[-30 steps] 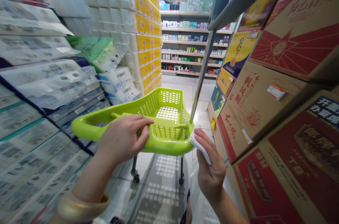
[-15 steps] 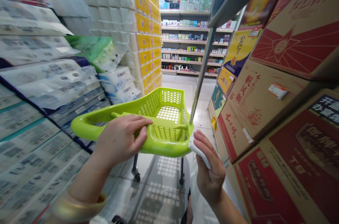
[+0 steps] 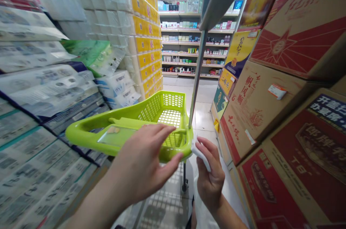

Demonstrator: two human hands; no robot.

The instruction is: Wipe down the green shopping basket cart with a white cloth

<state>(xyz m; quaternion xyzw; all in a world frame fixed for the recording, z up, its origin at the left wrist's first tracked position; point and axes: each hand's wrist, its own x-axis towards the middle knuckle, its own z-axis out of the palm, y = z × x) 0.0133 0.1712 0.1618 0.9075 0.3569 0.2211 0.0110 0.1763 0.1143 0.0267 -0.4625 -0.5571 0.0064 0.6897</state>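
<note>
Lime latticed plastic cart (image 3: 86, 131), white cloth (image 3: 201, 154)

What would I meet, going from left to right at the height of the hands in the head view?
First the stacked tissue packs, then the left hand, the right hand holding a white cloth, and the cardboard boxes.

The left hand (image 3: 143, 164) covers part of the near rim of the green cart (image 3: 81, 133); whether its fingers (image 3: 162, 133) touch the plastic cannot be told. Below them only one cart leg shows. The white wipe (image 3: 200, 152) is mostly tucked under the fingers (image 3: 208, 144) of the right hand (image 3: 210, 180). Left of the fingers the tissue packs (image 3: 40, 88) blur, print unreadable. Both forearms leave the bottom edge.
</note>
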